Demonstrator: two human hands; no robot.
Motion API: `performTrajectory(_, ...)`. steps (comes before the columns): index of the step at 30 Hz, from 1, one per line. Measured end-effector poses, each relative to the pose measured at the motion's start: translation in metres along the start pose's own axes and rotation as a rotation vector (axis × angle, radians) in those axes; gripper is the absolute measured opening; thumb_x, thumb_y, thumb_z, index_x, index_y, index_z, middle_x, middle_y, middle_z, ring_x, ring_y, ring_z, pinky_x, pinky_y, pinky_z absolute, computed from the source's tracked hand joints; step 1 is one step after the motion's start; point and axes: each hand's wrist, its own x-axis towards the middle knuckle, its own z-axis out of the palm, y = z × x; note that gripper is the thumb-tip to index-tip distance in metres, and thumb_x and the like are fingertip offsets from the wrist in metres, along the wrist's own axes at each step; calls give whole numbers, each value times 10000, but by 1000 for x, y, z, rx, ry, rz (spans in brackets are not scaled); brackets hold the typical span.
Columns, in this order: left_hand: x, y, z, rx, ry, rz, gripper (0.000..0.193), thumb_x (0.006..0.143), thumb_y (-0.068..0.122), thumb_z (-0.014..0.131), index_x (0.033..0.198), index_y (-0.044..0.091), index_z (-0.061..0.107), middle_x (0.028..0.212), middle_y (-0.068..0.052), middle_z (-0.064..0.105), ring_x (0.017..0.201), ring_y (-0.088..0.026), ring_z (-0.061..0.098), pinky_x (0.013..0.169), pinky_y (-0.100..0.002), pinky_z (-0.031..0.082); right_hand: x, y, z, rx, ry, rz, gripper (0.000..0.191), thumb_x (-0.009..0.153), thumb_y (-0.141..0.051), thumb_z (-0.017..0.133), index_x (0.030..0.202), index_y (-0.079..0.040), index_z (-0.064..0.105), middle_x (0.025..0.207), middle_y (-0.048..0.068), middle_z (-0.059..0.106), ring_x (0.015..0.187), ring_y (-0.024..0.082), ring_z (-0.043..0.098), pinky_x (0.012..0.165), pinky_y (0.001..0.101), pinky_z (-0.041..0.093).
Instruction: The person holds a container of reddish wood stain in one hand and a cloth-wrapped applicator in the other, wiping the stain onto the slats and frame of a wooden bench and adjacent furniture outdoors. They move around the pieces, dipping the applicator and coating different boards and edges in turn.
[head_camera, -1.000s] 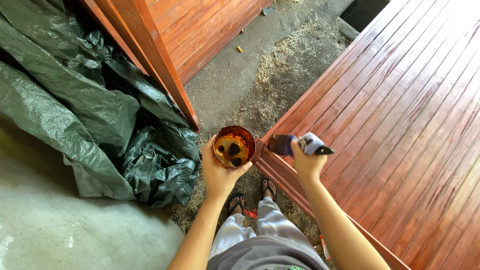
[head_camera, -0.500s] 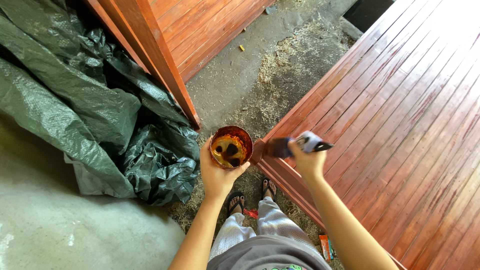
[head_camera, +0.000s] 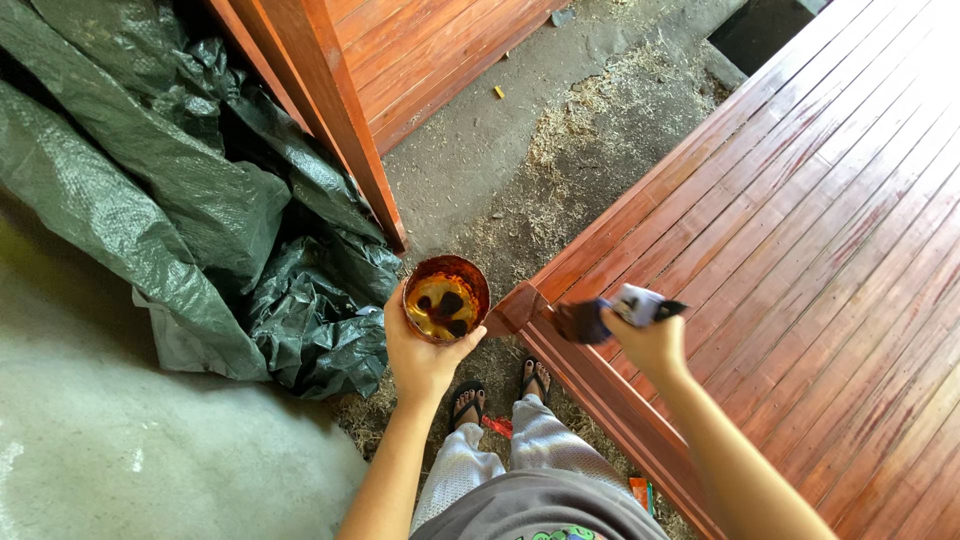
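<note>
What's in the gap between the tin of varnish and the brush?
In the head view, only the corner of the red wooden panel lies between the tin and the brush.

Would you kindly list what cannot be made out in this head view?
- Brush: bristles blurred; handle hidden in right hand.
- Tin: dark lumps in the liquid unidentifiable; its wall hidden by left hand.
- Wooden panel: cut off by the right edge.
</note>
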Motion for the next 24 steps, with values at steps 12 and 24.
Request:
performTrajectory(12, 3, 3, 19, -2, 14, -5, 994, 626, 205, 992, 1417, -39, 441, 1346, -160, 561, 1224, -253, 625, 1047, -367, 531, 38, -36, -3, -23, -109, -73, 352, 753, -267, 905, 909, -30, 697, 832, 27, 716, 707, 120, 652, 623, 318, 568)
performTrajectory(24, 3, -1, 4, -32, 92, -38, 983, 627, 164, 997, 1417, -24, 442, 1352, -145, 563, 1233, -235, 618, 1063, -355, 535, 61, -113, 95, -318, -303, -172, 432, 669, -295, 887, 969, -18, 744, 893, 147, 759, 815, 262, 747, 758, 400, 609)
